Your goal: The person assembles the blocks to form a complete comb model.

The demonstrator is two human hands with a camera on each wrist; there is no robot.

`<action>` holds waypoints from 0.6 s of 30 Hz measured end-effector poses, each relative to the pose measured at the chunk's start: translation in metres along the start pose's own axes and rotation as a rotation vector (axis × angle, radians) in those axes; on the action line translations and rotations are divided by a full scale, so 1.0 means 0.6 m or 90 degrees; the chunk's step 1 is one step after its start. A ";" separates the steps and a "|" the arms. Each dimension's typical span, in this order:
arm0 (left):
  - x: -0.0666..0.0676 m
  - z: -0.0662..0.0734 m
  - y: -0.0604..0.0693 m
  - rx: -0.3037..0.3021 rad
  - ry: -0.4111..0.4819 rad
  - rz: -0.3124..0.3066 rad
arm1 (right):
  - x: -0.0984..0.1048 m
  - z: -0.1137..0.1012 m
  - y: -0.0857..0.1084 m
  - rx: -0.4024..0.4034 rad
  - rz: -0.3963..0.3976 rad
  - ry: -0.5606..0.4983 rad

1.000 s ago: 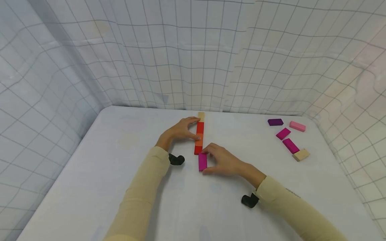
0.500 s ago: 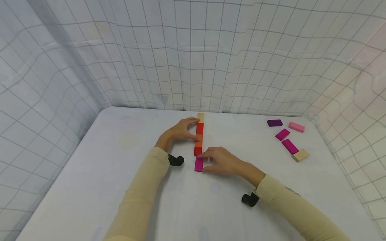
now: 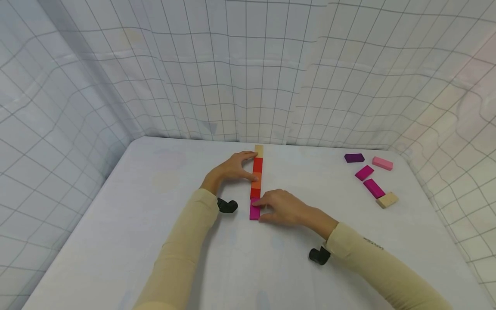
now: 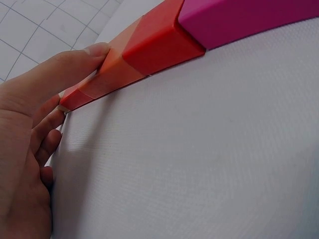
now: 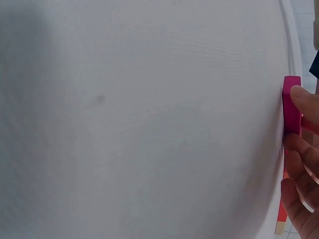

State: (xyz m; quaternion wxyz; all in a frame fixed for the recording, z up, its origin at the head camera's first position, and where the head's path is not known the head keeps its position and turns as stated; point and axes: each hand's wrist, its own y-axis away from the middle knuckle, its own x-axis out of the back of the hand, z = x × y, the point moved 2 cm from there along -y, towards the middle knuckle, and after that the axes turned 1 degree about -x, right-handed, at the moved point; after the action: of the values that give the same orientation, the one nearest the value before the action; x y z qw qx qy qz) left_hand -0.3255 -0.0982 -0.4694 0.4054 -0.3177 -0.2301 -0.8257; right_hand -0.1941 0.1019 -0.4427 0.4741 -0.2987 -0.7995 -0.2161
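A straight row of wooden blocks runs away from me along the table. From far to near come a natural-wood block [image 3: 259, 148], a red block [image 3: 257, 164], an orange block [image 3: 256, 184], another red block [image 3: 255, 193] and a magenta block [image 3: 254, 213]. My left hand [image 3: 231, 166] rests against the row's left side, its thumb touching the orange block and its fingertips at the natural-wood block. With thumb at the near end and fingers over the far part, my right hand [image 3: 286, 208] pinches the magenta block, which meets the near red block in the left wrist view.
Loose blocks lie at the far right: a dark purple block [image 3: 354, 158], a pink block [image 3: 382, 163], two magenta ones and a natural-wood block [image 3: 387, 199]. A gridded white curtain [image 3: 267, 86] surrounds the white table [image 3: 155, 193] at the back and sides.
My right hand has moved the magenta block slightly left, from offset to the right into line against the near red block. My left hand has stayed at the row.
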 end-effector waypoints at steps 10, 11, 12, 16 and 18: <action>0.001 -0.002 -0.003 -0.005 -0.004 -0.001 | -0.003 -0.002 -0.005 -0.013 0.002 0.007; 0.000 -0.002 -0.003 -0.005 -0.004 -0.001 | -0.004 -0.002 -0.005 -0.015 0.003 0.009; 0.000 -0.002 -0.003 -0.003 -0.003 -0.002 | -0.005 -0.002 -0.005 -0.017 0.005 0.008; 0.000 -0.003 -0.003 0.002 -0.003 -0.002 | -0.008 0.000 -0.005 -0.023 0.011 0.012; 0.000 -0.002 -0.003 0.005 -0.002 -0.001 | -0.008 0.001 -0.004 -0.022 0.016 0.010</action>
State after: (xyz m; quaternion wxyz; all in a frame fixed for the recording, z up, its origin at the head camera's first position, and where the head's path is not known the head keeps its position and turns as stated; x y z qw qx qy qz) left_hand -0.3273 -0.0979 -0.4705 0.4053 -0.3174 -0.2342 -0.8247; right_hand -0.1943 0.0989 -0.4474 0.4780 -0.3148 -0.7882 -0.2264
